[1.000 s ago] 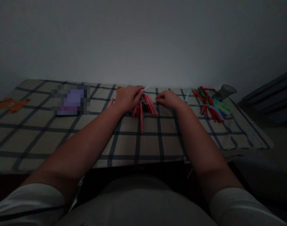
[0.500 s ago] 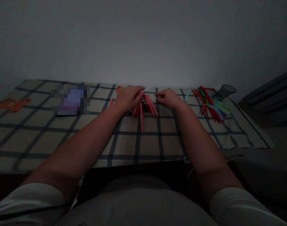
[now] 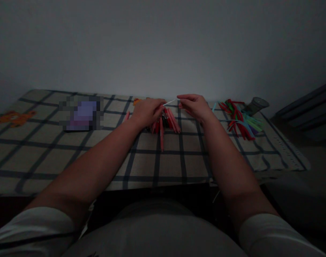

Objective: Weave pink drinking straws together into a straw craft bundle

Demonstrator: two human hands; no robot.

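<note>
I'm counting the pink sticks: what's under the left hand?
Pink sticks fan out from under the left hand, which pinches a white stick; any further ones beneath the palm are hidden.

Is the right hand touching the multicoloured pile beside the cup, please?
No, the right hand is at the white stick, apart from the multicoloured pile.

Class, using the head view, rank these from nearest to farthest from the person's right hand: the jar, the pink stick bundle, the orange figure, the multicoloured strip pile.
From the right hand:
1. Pink stick bundle: just left of it, toward the person.
2. Multicoloured strip pile: to its right.
3. Jar: beyond that pile, far right.
4. Orange figure: at the table's far left edge.
</note>
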